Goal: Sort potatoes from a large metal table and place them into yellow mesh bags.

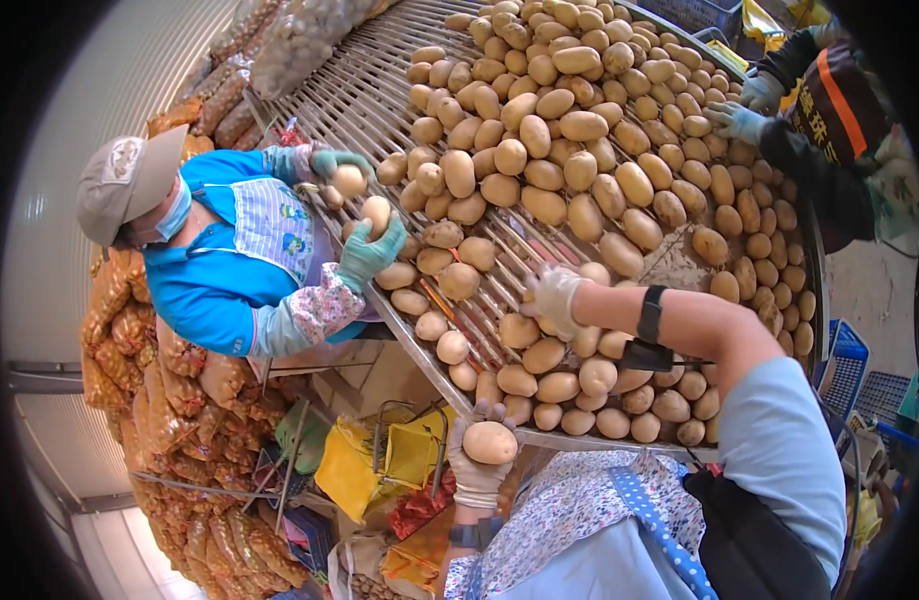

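Note:
A grey-white glove covers my left hand [474, 474], which is closed around a large pale potato [489, 442] just outside the near edge of the sorting table. My right hand [554, 299], in a white glove, reaches over the metal slats [494, 285] at the table's middle. Its fingers look apart and point left, and no potato shows in them. Close beside them lies one potato [519, 331]. Loose potatoes [539, 205] heap up toward the far side, and another group [596, 376] lines the near rim.
Across the left edge, a person in blue [204, 205] holds potatoes in green gloves. At the far right, another person's gloved hands [739, 122] touch the heap. Filled mesh sacks [209, 470] stack at left. A yellow-draped chair [414, 450] stands below; blue crates [844, 360] sit right.

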Demonstrator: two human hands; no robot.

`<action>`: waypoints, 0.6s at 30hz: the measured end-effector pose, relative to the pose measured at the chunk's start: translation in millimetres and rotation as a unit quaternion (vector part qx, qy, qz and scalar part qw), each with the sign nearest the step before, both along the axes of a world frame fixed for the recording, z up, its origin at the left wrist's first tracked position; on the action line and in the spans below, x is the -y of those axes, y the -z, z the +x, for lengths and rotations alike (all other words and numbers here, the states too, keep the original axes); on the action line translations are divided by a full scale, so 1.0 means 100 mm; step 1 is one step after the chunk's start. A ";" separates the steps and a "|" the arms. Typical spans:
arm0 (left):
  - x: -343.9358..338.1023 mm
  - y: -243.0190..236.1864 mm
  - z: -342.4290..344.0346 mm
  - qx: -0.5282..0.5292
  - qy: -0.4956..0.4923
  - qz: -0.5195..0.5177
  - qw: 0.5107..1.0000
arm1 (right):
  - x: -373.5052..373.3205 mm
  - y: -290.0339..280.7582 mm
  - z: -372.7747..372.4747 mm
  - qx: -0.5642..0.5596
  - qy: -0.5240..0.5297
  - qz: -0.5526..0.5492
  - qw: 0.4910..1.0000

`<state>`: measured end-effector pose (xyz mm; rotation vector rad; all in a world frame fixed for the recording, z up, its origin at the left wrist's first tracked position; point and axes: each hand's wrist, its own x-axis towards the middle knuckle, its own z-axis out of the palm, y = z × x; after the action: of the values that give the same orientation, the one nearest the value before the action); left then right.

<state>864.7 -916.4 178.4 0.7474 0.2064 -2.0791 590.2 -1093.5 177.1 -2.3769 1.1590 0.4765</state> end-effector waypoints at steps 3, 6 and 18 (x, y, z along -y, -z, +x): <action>-0.05 0.01 0.10 -0.042 0.011 -0.016 0.999 | -0.20 0.01 -0.13 -0.027 -0.058 0.008 0.998; -0.12 0.06 0.22 -0.049 0.004 -0.018 0.999 | -0.25 0.12 -0.22 -0.036 -0.125 -0.033 0.991; -0.35 0.16 0.82 -0.142 -0.049 -0.039 0.988 | -0.56 0.03 0.07 0.681 0.528 0.291 0.416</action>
<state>947.1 -881.5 161.9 0.3842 0.3101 -2.0796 597.1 -1037.9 173.6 -0.4167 0.9408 -1.1303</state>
